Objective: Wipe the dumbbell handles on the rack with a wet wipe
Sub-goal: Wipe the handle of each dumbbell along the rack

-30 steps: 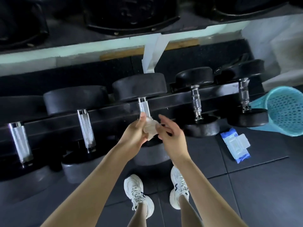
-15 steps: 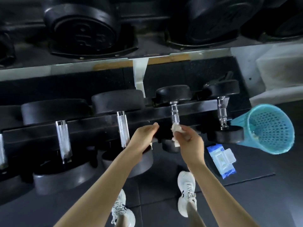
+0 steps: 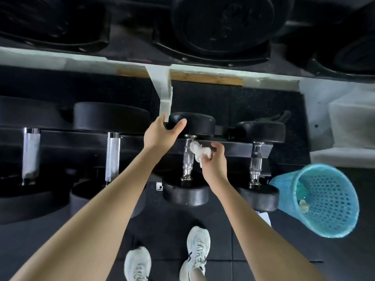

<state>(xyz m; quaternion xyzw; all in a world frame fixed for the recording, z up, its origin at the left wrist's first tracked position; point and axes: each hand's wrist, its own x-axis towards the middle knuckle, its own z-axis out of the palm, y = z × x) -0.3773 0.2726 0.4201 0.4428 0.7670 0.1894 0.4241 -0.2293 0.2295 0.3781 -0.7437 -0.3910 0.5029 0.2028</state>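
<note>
Basket (image 3: 288, 191) holding crumpled wipes (image 3: 303, 205), left grip (image 3: 160, 132) clasping dumbbell head (image 3: 198, 122), right grip (image 3: 215, 161) pinching wet wipe (image 3: 198, 151)

wipe pack (image 3: 265, 217) mostly hidden, left shoe (image 3: 138, 264) cut by bottom edge

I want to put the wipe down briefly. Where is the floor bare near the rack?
Bare floor lies on the near side of the basket, and between the shoes and the dumbbells. The rack itself is crowded.
</note>
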